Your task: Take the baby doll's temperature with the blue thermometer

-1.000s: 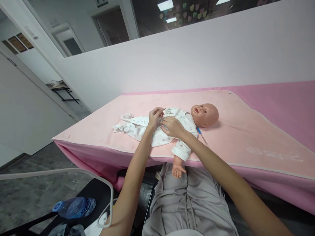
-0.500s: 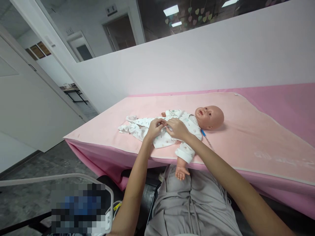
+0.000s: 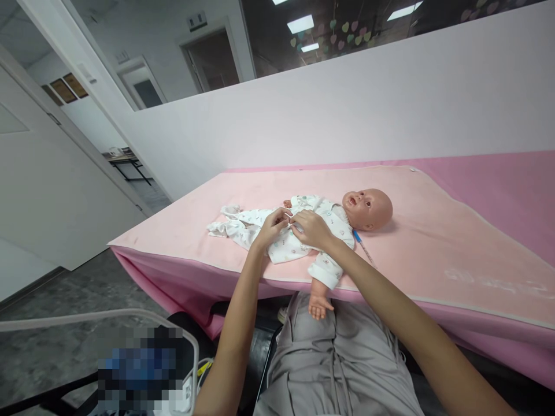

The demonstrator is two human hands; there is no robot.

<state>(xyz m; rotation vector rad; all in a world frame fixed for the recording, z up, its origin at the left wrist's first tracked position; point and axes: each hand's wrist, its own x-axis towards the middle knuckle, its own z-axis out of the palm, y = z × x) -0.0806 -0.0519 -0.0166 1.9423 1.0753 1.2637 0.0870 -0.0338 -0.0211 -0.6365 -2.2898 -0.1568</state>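
A baby doll (image 3: 367,209) lies on its back on the pink-covered table, head to the right. It wears white patterned baby clothes (image 3: 288,249). Over the front of the garment, my left hand (image 3: 274,225) is closed with its fingers curled on the fabric at the waist. Close beside it, my right hand (image 3: 310,228) also pinches the cloth, knuckles up. The fingertips of both hands nearly meet, and exactly what lies between them is partly hidden. One doll arm (image 3: 319,300) hangs over the table's near edge, below my right forearm.
By the doll's neck lies a thin stick with a blue end (image 3: 358,237). The light pink mat (image 3: 433,242) covers the table, with darker pink cloth (image 3: 520,185) around it. A white wall (image 3: 347,115) stands behind. A pale curved rail (image 3: 130,312) is at lower left.
The view has shifted very slightly. Both hands stay at the doll's waist, with only small finger movement on the cloth. The doll has not visibly moved.
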